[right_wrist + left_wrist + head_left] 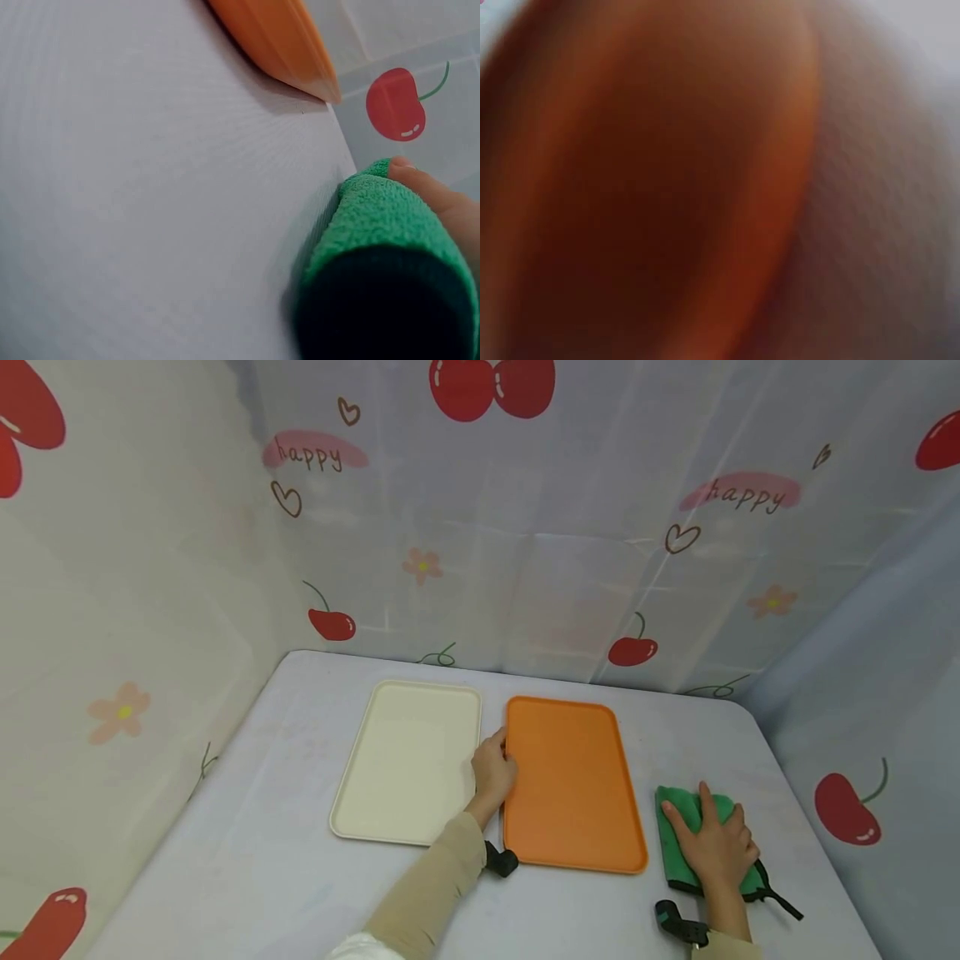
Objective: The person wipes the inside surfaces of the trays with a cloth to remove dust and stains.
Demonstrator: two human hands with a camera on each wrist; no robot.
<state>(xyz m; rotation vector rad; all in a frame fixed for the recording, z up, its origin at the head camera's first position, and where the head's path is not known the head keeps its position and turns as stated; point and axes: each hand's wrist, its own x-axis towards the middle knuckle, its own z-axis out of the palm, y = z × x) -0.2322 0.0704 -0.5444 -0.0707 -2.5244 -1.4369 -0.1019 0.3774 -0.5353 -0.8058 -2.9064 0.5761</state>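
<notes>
An orange tray point(570, 785) lies flat on the white table, just right of a cream tray point(412, 768). At the orange tray's left rim is my left hand point(493, 775), which grips that edge with bent fingers. Blurred orange fills much of the left wrist view, too close to make out details. To the right, a folded green towel point(678, 852) with black trim and a black hanging loop lies on the table. My right hand point(720, 852) rests on top of it, fingers spread. The right wrist view shows the thick green towel point(382, 214) beside a fingertip.
The white table point(247, 827) has rounded back corners. Behind and at both sides hang pale curtains point(517, 577) printed with cherries, hearts and flowers. A dark wrist device point(501, 860) sits on the left wrist near the orange tray, another point(678, 922) on the right wrist.
</notes>
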